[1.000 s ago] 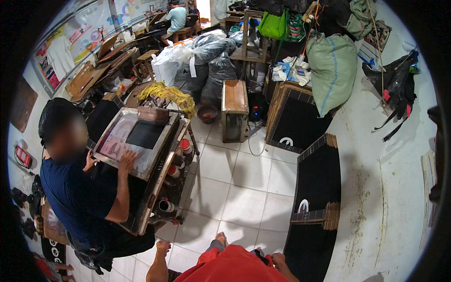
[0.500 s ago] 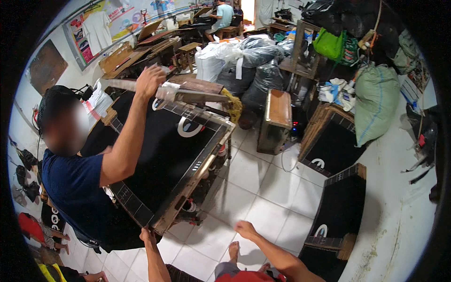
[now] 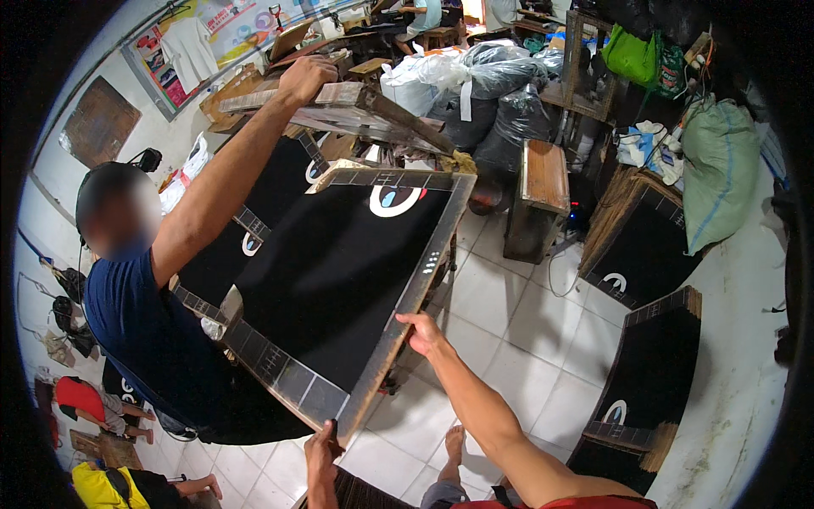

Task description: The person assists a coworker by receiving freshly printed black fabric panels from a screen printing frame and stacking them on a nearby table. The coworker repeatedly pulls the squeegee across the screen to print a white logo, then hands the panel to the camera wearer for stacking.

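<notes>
My left hand [image 3: 320, 450] grips the near corner of a wooden board [image 3: 339, 280] covered in black fabric, with a white and blue print near its far end. My right hand [image 3: 421, 337] holds the board's right edge, its fingers closed round it. The board is over a work table at the left. Beside it, a co-worker in navy [image 3: 123, 305] has an arm raised over a tilted screen frame [image 3: 381, 110] above the far part of the table.
Stacked black boards [image 3: 644, 356] lean by the right wall, below a green sack [image 3: 716, 178]. A wooden box [image 3: 538, 199] and piled bags [image 3: 483, 76] stand at the back. Other people [image 3: 102, 483] are at lower left and far back; white floor tiles [image 3: 509, 356] lie below.
Both my hands have risen from low beside me onto the board, the right now closed on its edge. The co-worker has lifted the screen frame off the board, uncovering the print.
</notes>
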Available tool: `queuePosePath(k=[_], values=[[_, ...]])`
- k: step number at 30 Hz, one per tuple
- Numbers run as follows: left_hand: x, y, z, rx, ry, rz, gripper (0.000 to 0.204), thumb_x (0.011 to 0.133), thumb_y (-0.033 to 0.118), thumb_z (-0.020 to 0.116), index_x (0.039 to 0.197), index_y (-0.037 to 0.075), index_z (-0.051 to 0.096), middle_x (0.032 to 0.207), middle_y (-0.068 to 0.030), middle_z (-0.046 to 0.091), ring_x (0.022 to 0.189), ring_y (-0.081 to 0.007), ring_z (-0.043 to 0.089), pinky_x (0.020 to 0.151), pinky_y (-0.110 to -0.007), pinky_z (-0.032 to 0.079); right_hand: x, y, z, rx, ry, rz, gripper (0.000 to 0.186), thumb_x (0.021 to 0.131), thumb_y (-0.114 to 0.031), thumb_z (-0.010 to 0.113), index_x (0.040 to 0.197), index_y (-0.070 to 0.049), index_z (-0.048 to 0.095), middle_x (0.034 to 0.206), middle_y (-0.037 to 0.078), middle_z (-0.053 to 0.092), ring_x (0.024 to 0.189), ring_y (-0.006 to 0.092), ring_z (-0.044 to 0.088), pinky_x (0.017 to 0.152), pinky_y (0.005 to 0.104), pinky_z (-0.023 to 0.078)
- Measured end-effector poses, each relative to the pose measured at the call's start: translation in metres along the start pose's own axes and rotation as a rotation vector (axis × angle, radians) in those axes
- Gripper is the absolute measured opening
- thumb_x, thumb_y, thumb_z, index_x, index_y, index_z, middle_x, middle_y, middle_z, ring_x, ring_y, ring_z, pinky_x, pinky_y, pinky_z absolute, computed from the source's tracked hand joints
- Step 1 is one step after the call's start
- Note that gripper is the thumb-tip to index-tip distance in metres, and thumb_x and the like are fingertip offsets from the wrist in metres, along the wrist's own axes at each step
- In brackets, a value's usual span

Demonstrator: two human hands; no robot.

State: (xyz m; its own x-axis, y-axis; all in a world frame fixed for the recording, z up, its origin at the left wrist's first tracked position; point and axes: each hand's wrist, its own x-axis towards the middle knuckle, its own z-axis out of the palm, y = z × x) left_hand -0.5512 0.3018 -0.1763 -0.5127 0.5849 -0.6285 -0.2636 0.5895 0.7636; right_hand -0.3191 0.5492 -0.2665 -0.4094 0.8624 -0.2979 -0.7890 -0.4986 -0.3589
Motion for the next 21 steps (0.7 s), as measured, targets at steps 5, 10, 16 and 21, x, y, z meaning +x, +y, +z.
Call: queuePosePath(k=[5,10,16,21], values=[[-0.040,0.016,-0.042,0.426,0.357,0.429,0.037,0.082,0.028,0.064,0.061,-0.001,0.054,0.050,-0.0050,0.050,0.045,-0.0123,0.047,0.045,-0.030,0.040,-0.164,-0.033,-0.012,-0.011,0.081,-0.172,0.023,0.066,0.003,0.060,0.088,-0.001,0.055,0.080,0.009,0.057,0.078,0.0244,0.059,0.076,0.0409,0.051],[-0.064,0.049,0.009,0.576,0.157,0.960,0.026,0.078,0.018,0.067,0.068,-0.003,0.055,0.059,-0.0071,0.054,0.056,-0.0105,0.047,0.053,-0.028,0.041,-0.343,-0.063,-0.032,-0.002,0.141,-0.269,0.030,0.060,0.004,0.062,0.089,-0.002,0.059,0.078,0.009,0.060,0.070,0.0240,0.061,0.071,0.0416,0.053],[-0.111,0.106,0.174,0.635,-0.216,1.194,0.029,0.076,0.022,0.068,0.091,-0.002,0.061,0.080,-0.0109,0.064,0.075,-0.0179,0.060,0.070,-0.031,0.047,-0.519,-0.079,-0.061,0.014,0.084,-0.518,0.036,0.057,0.006,0.061,0.092,-0.001,0.059,0.080,0.010,0.062,0.071,0.0259,0.063,0.069,0.0405,0.055],[-0.190,0.181,0.288,0.600,-0.226,1.593,0.060,0.069,0.033,0.073,0.114,-0.003,0.054,0.110,-0.0221,0.058,0.105,-0.0319,0.055,0.091,-0.037,0.041,-0.617,-0.082,-0.102,0.068,0.115,-0.628,0.044,0.051,0.007,0.065,0.094,-0.002,0.058,0.082,0.009,0.061,0.078,0.0262,0.062,0.070,0.0411,0.053]])
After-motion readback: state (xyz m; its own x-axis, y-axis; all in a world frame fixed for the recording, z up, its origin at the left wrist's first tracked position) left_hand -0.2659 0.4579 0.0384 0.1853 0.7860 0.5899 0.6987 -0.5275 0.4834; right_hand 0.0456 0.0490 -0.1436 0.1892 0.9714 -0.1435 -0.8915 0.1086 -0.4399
